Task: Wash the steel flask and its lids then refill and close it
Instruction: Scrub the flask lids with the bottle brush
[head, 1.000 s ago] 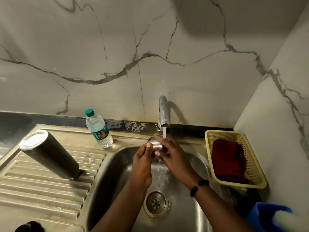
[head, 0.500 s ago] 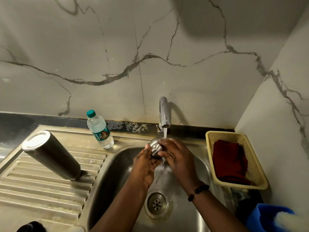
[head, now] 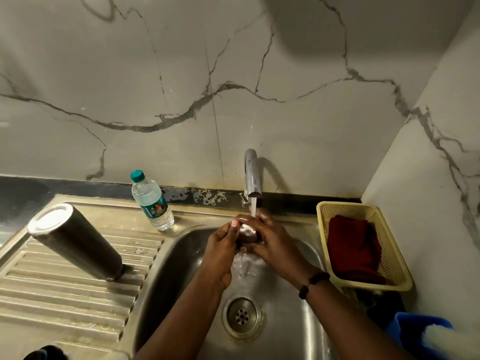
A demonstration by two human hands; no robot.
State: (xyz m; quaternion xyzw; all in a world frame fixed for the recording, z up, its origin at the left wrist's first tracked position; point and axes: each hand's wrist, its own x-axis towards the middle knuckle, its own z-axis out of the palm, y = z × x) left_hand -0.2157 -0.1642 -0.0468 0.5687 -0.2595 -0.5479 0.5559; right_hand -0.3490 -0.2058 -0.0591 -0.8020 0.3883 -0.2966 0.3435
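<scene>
Rinsing continues over the sink: basin first, then the steel flask, which stands mouth-down and leaning on the drainboard, well apart from the hands and unmoved since a second ago. Tap runs. Left hand and right hand both curl round the small steel lid; each grip is closed on it. Half a second ago the lid's side showed; now it sits lower, turned, the stream striking the right fingers above it. Judgement: lid wash underway, refill and closing pending.
</scene>
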